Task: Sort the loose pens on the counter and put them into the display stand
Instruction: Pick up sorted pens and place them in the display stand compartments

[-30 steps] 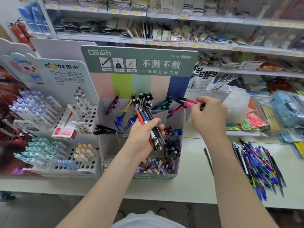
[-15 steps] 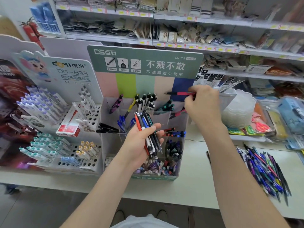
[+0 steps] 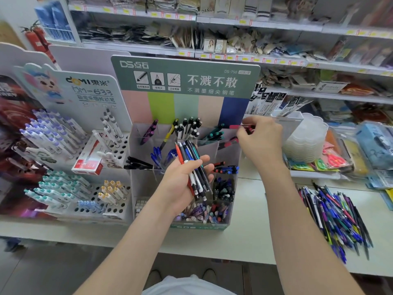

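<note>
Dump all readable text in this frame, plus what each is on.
"DS点石": display stand header, green
"DS-758": same header, top right
"不溅不散": same header
"不溅墨细尖钢笔": same header
"DOMI東米": white pen rack card, left
"DM-633": same white card
"DANCE": packet, top shelf
Unreadable: yellow shelf tags, icon captions.

Rt hand [image 3: 260,139] hides rear of pink pen [image 3: 235,126].

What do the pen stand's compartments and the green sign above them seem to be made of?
The compartments look like clear, slightly glossy plastic: pens show through the front walls. The green sign looks like matte printed card, thin and flat, though coated board or plastic sheet is possible.
</note>
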Action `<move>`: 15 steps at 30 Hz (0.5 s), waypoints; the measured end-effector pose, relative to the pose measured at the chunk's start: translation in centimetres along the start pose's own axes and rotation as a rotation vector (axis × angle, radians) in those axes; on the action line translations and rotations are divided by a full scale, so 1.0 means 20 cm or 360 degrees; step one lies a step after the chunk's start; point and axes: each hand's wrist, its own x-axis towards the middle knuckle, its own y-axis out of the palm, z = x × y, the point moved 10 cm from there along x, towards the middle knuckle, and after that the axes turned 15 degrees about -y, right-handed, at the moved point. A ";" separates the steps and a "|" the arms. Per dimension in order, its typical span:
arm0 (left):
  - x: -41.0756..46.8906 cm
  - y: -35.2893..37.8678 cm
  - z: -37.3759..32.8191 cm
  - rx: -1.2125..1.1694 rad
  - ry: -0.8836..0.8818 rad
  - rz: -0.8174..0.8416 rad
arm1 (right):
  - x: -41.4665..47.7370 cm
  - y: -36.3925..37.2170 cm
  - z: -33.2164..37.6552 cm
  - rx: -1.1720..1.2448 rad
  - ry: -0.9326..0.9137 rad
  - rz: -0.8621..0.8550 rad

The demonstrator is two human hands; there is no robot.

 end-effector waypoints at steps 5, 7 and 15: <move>0.00 -0.01 0.01 -0.0036 -0.0052 0.0006 | 0.00 0.01 0.03 0.0040 -0.0094 -0.0113; 0.00 -0.02 0.01 -0.0035 -0.0052 0.0000 | -0.02 -0.07 0.01 -0.0010 -0.0049 -0.0295; 0.00 0.00 0.03 -0.0048 -0.0083 0.0006 | -0.01 -0.04 -0.02 -0.0086 -0.0079 -0.0078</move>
